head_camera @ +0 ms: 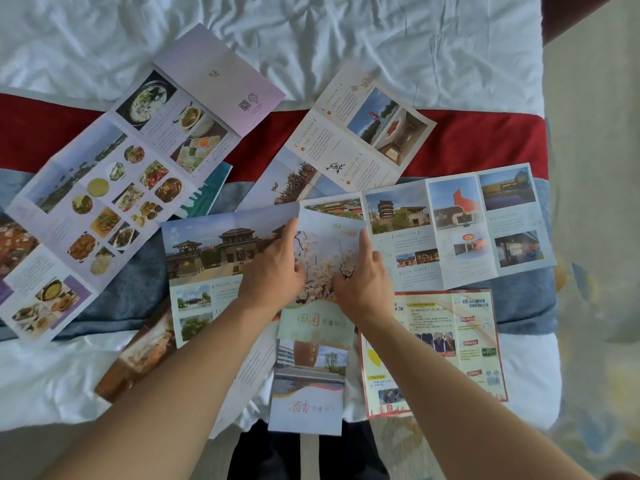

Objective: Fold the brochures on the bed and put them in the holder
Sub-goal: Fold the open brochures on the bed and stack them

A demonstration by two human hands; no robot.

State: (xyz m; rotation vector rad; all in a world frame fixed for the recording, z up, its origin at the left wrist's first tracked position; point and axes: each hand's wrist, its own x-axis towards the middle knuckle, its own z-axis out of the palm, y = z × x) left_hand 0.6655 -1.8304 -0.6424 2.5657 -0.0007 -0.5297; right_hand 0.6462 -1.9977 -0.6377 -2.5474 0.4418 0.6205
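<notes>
1. The long pale-lilac paper brochure printed with food photographs (104,202) lies fully unfolded at the far left of the bed (346,46), well apart from both hands. Judged from its length, it will want several folds, and a crooked first crease would carry through the rest.
2. The left hand (272,271) presses flat on the wide glossy brochure showing temple buildings (207,258), fingers spread, its thumb resting on the edge of the folded blossom-printed brochure (327,258). It clamps nothing; it only pins. If it leans harder, the sheet beneath could slide on the blue blanket (138,292) and drag its neighbours along.
3. The blossom brochure sits mid-bed between the hands, lying over the temple sheet. If its panels are misaligned when the crease is flattened, the packet may come out skewed.
4. The right hand (363,282) lies on the blossom brochure's right side, thumb along the edge, fingers curled at the lower part; whether they pinch the paper I cannot tell. A careless lift could catch the temple sheet too.
5. The red-bordered yellow leaflet (436,351) lies just beside the right wrist; the forearm may brush it off the mattress.
6. No holder is in view.
</notes>
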